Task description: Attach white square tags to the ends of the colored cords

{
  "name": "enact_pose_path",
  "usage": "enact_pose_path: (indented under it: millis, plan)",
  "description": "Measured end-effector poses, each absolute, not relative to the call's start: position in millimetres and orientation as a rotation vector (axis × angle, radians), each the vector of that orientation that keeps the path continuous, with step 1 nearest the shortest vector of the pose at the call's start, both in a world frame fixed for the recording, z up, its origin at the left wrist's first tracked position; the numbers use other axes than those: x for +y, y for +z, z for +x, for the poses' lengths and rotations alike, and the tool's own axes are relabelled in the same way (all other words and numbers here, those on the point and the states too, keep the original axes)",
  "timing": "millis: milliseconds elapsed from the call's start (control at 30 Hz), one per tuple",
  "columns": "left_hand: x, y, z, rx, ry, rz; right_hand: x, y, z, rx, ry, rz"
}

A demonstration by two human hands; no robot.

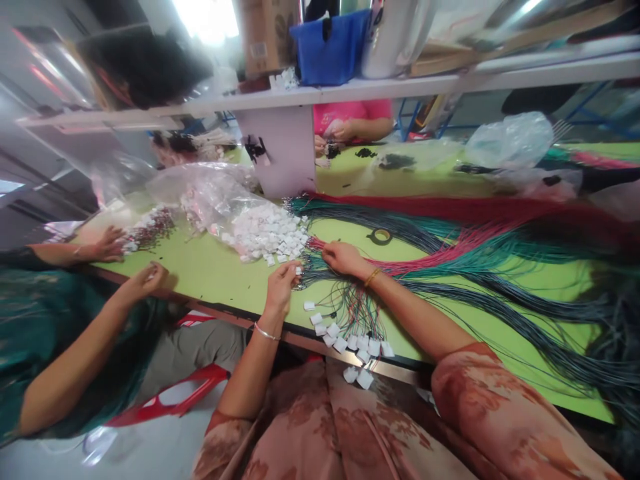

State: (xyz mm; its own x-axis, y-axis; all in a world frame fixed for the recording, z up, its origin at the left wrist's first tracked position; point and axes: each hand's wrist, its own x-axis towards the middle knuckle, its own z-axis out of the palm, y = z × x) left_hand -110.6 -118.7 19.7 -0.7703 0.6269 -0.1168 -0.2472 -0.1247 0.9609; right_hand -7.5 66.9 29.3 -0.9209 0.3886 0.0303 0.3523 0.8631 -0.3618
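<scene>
My left hand (281,288) is closed in a pinch on a small white connector housing (299,271), above the tips of the dark wires. My right hand (345,259) is closed at the stripped ends of the red wires (316,244); its fingertips are partly hidden. A heap of loose white connector housings (273,233) spills from a clear plastic bag (215,190) just beyond my left hand. Between my arms, wired connectors (361,344) with thin red, green and black leads hang over the table's front edge.
Long bundles of green wires (520,252) and black wires (540,327) run right across the green table (225,283). A tape roll (381,236) lies among them. At left, a co-worker's hands (145,283) are near more connectors (150,228). Another person (355,120) sits opposite, below a shelf (280,99).
</scene>
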Motion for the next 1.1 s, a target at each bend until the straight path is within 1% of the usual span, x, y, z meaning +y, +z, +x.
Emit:
enact_pose_path:
  millis: [100, 233, 300, 533, 633, 700, 800, 900, 1100]
  plan:
    - [-119, 18, -113, 1.54, 1.936, 0.409, 68, 32, -4, -2.913, 0.497, -0.52]
    - [-117, 19, -114, 1.485, 1.952, 0.393, 69, 38, -1, -2.913, 0.298, -0.548]
    - [-115, 21, -113, 1.455, 1.955, 0.392, 68, 40, -2, -2.922, 0.293, -0.566]
    - [-110, 23, -107, 1.409, 1.953, 0.367, 61, 57, -15, -2.81, 0.715, -0.369]
    - [-111, 22, -107, 1.42, 1.954, 0.355, 69, 65, -20, -2.752, 0.803, -0.459]
    - [-111, 22, -108, 1.404, 1.957, 0.352, 75, 68, -22, -2.628, 0.992, -0.459]
    - [-108, 23, -107, 1.334, 1.994, 0.345, 77, 70, -24, -2.45, 1.298, -0.284]
    - [-102, 25, -104, 1.263, 2.031, 0.344, 69, 66, -25, -2.368, 1.458, -0.19]
    - [-95, 30, -100, 1.152, 2.03, 0.371, 47, 56, -14, -2.186, 1.645, -0.367]
